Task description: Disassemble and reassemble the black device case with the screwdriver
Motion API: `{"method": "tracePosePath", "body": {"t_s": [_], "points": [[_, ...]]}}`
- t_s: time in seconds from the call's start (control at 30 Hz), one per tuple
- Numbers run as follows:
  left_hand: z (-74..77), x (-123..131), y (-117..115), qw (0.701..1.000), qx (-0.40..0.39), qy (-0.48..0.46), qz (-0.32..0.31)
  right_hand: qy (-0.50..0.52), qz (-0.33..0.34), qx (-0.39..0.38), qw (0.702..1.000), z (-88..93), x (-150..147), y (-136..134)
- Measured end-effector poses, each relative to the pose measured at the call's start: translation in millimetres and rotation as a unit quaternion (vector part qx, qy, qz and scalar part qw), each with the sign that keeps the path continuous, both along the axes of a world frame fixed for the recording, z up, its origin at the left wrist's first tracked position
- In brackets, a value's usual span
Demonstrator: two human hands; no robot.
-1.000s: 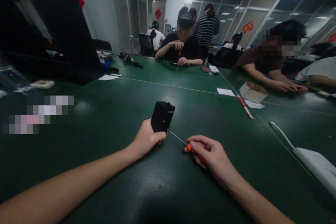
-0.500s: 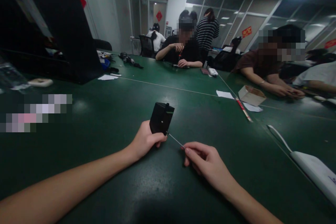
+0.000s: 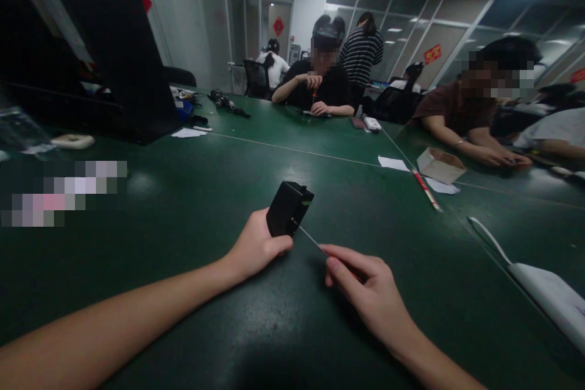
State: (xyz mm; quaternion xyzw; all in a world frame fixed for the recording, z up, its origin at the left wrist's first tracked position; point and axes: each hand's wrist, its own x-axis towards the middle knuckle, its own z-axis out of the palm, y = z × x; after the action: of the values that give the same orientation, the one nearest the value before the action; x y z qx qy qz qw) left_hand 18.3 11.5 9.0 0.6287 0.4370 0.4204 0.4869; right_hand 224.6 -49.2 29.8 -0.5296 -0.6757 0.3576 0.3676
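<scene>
My left hand [image 3: 258, 242] is closed around the lower left part of a black box [image 3: 287, 210], holding it tilted above the green table. A small knob sticks up from its top, and a bright screw-like dot shows on the face toward the right. In my right hand [image 3: 359, 277] is a screwdriver [image 3: 313, 240] with a thin metal shaft; a bit of its reddish handle shows under the fingers. The shaft's tip meets the box's right face near its lower edge. Whether the tip sits in a screw is too small to tell.
Across the green table [image 3: 205, 195] sits a person in black [image 3: 292, 85] with a tool. Another person [image 3: 439, 109] leans in at the right. A small open carton [image 3: 439, 164], a red-and-white strip [image 3: 426, 191] and a white power strip [image 3: 548, 292] lie rightward; a dark monitor-like panel [image 3: 114, 49] stands left.
The black box has turned in my left hand and shifted slightly right, showing more of its left side. My right hand has moved slightly right and down, with the screwdriver tip still at the box.
</scene>
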Motion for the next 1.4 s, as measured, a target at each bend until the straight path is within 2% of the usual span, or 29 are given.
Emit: {"method": "tracePosePath", "body": {"t_s": [0.4, 0.63, 0.77, 0.9, 1.13, 1.4], "points": [[-3.9, -1, 1, 0.999, 0.033, 0.030, 0.011, -0.017, -0.010, 0.028, 0.999, 1.8, -1, 0], [-4.2, 1, 0, 0.990, 0.100, 0.074, 0.063, -0.046, -0.033, 0.049, 0.997, -4.9, 4, 0], [-4.2, 1, 1, 0.983, 0.129, 0.095, 0.085, -0.044, -0.019, 0.034, 0.998, -7.7, 3, 0], [-5.7, 1, 3, 0.981, 0.137, 0.099, 0.096, -0.034, -0.013, 0.040, 0.999, -7.5, 3, 0], [-5.7, 0, 4, 0.981, 0.137, 0.107, 0.090, -0.095, -0.004, 0.106, 0.990, -6.8, 3, 3], [-6.9, 1, 5, 0.984, 0.131, 0.082, 0.088, -0.081, -0.025, 0.116, 0.990, -12.1, 6, 2]]}}
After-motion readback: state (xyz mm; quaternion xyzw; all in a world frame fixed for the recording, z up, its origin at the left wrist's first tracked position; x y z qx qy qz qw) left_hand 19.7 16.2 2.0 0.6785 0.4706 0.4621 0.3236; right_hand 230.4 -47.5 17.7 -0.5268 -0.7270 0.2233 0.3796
